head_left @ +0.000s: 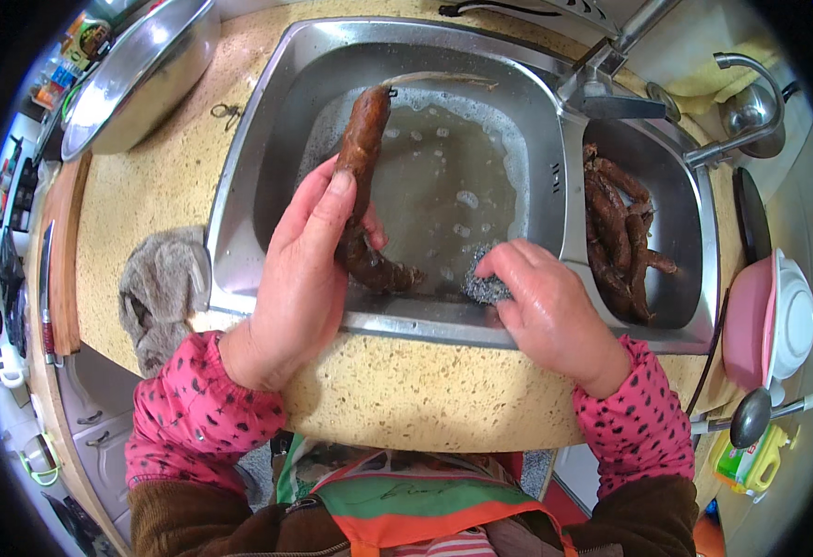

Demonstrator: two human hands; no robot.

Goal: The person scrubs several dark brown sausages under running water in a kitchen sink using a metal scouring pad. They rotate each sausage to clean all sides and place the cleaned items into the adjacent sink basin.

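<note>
My left hand [318, 232] is wrapped round the middle of a long, dark brown cured sausage [363, 139], its thumb lying along the near side. A pale string [439, 79] trails to the right from the sausage's upper end. Its wrinkled lower end curves rightward over the sink's front edge area. In my right hand [541, 302] a grey metal scouring pad [487, 278] is pinched between the fingers, to the right of the sausage and apart from it. Below both hands lies the large steel sink basin [276, 111], holding cloudy, foamy water [439, 176].
Several more brown sausages [615, 232] are heaped in the smaller right basin [689, 288]. A tap [601, 70] stands behind. A grey rag [160, 288] and large metal bowl [142, 84] sit left, beyond them a knife [47, 288]. Pink and white bowls [750, 320] stand right.
</note>
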